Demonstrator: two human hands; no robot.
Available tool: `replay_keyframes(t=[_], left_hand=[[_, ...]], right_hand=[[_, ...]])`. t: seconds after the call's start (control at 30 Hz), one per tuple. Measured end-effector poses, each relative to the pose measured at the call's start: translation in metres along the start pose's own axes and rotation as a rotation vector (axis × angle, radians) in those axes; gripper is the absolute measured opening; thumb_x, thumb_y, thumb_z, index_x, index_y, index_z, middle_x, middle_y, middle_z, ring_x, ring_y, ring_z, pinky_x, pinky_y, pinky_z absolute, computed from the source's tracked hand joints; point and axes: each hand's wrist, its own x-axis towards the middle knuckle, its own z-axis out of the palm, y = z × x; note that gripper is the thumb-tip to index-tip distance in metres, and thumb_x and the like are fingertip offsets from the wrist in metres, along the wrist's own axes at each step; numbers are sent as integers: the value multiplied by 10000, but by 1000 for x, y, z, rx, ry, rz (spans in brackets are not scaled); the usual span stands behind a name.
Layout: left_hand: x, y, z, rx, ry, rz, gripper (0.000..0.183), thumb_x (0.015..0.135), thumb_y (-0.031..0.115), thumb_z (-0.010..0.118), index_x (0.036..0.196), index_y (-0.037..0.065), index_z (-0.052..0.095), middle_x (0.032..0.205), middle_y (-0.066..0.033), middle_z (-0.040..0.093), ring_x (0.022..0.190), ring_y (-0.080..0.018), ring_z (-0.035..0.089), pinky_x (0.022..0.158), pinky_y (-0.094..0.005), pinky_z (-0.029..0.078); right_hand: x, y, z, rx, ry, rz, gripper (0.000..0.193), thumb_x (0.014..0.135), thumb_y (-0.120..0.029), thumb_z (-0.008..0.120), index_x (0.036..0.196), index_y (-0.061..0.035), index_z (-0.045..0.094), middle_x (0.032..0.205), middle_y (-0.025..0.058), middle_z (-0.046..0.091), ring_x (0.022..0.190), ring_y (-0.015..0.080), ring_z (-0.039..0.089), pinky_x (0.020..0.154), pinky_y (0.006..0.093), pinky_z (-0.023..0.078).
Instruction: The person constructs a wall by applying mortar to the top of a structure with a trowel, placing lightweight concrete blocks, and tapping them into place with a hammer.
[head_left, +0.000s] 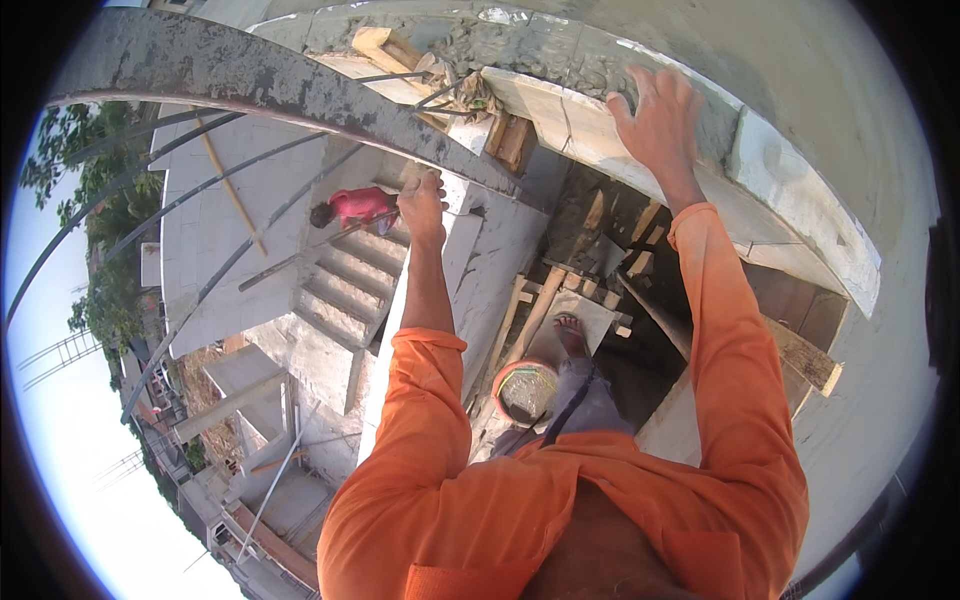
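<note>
From the upper left, a long grey beam point(250, 75), blotched with dark patches, slants to the middle of my view; at its lower edge my left hand point(424, 207) is curled tight, though I cannot tell what it grips; further right, a lumpy band of wet grey cement point(505, 45) runs along a pale board point(535, 102), and my right hand point(658, 125) is at their edge, thumb and fingers spread wide

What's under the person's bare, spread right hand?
Around the bare, spread right hand, rough grey mortar-like material and the upper edge of a long, off-white flat panel show. The hand covers whatever lies directly beneath; whether it touches anything cannot be told.
</note>
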Motion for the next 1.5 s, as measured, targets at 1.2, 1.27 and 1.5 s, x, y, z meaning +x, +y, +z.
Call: replay_keyframes(t=[1.2, 1.27, 1.5], left_hand=[[208, -62, -9, 533, -112, 1299, 161, 910, 146, 550, 977, 26, 634, 749, -95, 556, 678, -239, 528, 631, -363, 442], [160, -74, 38, 660, -224, 1310, 153, 891, 149, 539, 888, 31, 637, 694, -98, 531, 654, -249, 513, 606, -373, 426], [148, -5, -7, 641, -465, 570, 300, 912, 253, 509, 1078, 21, 602, 873, -107, 647, 608, -151, 606, 474, -278, 501]], right_hand=[[4, -5, 2, 99, 144, -79, 425, 807, -382, 670, 1131, -111, 624, 1014, 101, 565, 1051, 311, 484, 878, 477, 380], [-7, 28, 5, 55, 90, -42, 423, 800, -378, 676, 1122, -106, 628, 1007, 100, 568, 1047, 310, 487, 874, 475, 382], [-1, 0, 2, 123, 31, -3, 475, 798, -423, 660, 1147, -104, 613, 1037, 96, 538, 1103, 297, 445, 920, 492, 313]])
